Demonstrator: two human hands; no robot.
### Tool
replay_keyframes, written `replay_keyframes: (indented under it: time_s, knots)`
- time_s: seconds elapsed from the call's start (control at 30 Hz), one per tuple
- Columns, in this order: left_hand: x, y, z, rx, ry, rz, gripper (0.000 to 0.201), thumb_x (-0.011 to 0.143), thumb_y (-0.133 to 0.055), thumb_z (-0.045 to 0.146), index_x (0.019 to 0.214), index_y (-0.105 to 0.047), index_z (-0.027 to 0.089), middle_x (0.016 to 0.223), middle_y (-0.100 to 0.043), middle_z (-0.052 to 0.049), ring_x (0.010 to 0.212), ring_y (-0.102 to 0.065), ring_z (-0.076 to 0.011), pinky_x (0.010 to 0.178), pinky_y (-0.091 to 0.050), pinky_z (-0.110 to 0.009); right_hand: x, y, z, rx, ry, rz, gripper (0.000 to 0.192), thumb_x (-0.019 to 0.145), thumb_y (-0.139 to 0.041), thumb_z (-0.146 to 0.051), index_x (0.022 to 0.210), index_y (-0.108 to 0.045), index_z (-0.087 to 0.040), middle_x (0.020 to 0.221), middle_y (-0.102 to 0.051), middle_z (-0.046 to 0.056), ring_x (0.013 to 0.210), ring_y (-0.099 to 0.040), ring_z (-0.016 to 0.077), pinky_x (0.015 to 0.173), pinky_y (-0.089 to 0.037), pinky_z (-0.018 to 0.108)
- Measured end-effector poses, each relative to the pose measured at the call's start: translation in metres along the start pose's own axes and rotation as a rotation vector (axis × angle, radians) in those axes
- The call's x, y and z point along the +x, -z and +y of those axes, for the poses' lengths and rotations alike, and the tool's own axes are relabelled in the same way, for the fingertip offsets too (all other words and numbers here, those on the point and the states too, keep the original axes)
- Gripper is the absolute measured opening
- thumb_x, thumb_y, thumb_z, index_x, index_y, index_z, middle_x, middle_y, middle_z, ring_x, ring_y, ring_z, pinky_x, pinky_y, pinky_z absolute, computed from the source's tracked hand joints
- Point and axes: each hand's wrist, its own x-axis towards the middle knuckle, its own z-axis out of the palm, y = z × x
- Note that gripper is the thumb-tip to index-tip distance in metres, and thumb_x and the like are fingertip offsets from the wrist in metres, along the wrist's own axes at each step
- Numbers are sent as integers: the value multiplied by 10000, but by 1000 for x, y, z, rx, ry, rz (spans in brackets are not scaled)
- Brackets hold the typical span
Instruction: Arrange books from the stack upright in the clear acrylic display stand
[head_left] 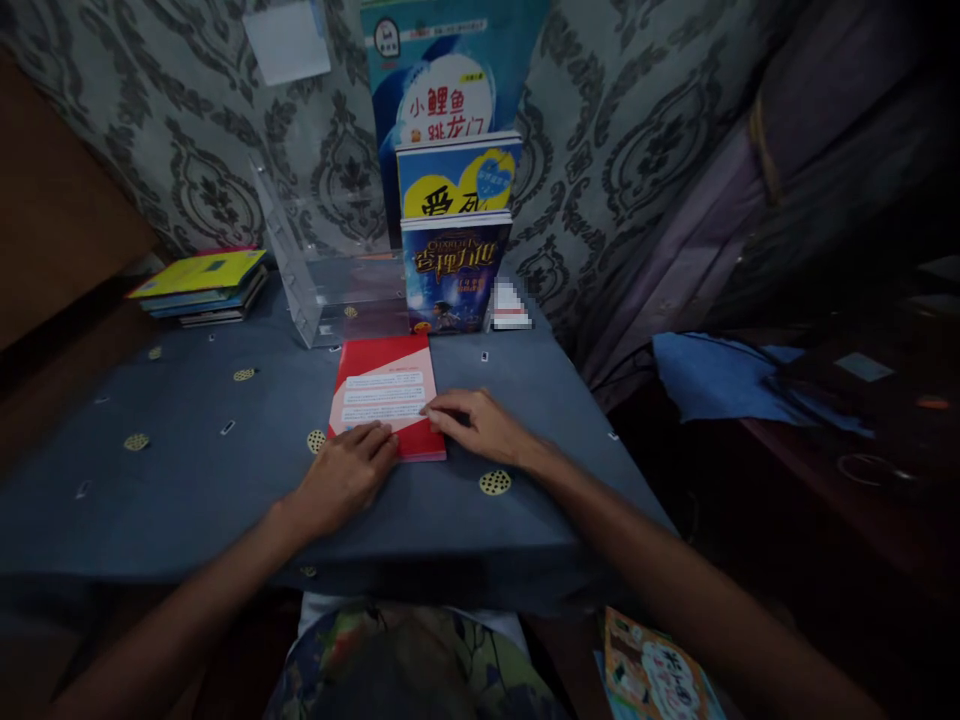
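Note:
A red book (390,350) with a pale pink panel of text lies flat on the table, its print upside down from my side. My left hand (349,465) rests over the book's near left corner, fingers stretched flat and slightly bent across it. At the right edge, my right hand (480,425) has thumb and fingertips brought together on the book's side. Just behind stands a clear acrylic display stand (300,290). Beside it are tiered upright books: a dark blue one (450,280) in front, a blue and yellow one (459,180), and a tall teal one (457,50).
A stack of books (202,285) with a yellow cover on top lies at the table's left back. A small white pixelated item (511,305) sits right of the stand. Blue cloth (720,375) hangs beyond the right table edge. An orange book (656,670) lies low at the right.

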Motion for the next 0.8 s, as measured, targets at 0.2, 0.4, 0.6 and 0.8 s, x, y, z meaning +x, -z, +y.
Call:
replay_keyframes:
  time_s: [0.2, 0.4, 0.6, 0.8]
  knots:
    - [-5, -11, 6, 14, 36, 54, 272, 1023, -463, 230, 1149, -667, 102, 1161, -726, -157, 1106, -679, -266, 909, -581, -398, -34, -17, -15, -73, 202, 92, 238, 978, -498, -203, 896, -719, -171, 828, -738, 77, 787, -653, 187, 724, -540, 315]
    - [-17, -13, 2, 14, 29, 67, 318, 1038, -429, 240, 1214, -661, 109, 1238, -718, -139, 1190, -657, -252, 987, -557, -393, -40, -21, -17, -163, 244, 72, 249, 988, -477, -210, 941, -722, -212, 851, -749, 83, 838, -676, 219, 780, -588, 376]
    - [-56, 3, -15, 22, 94, 87, 342, 1050, -393, 240, 1195, -682, 131, 1230, -734, -104, 1165, -685, -246, 954, -594, -398, -37, -20, -18, -154, 265, 89, 212, 978, -497, -165, 938, -700, -214, 808, -737, 62, 799, -672, 207, 729, -577, 346]
    - [-72, 0, -17, -52, 191, 125, 333, 1039, -419, 251, 1206, -686, 141, 1224, -734, -114, 1171, -681, -240, 921, -613, -385, -36, -20, -19, -136, 278, 108, 181, 962, -532, -146, 952, -703, -206, 828, -745, 72, 801, -675, 205, 712, -576, 333]
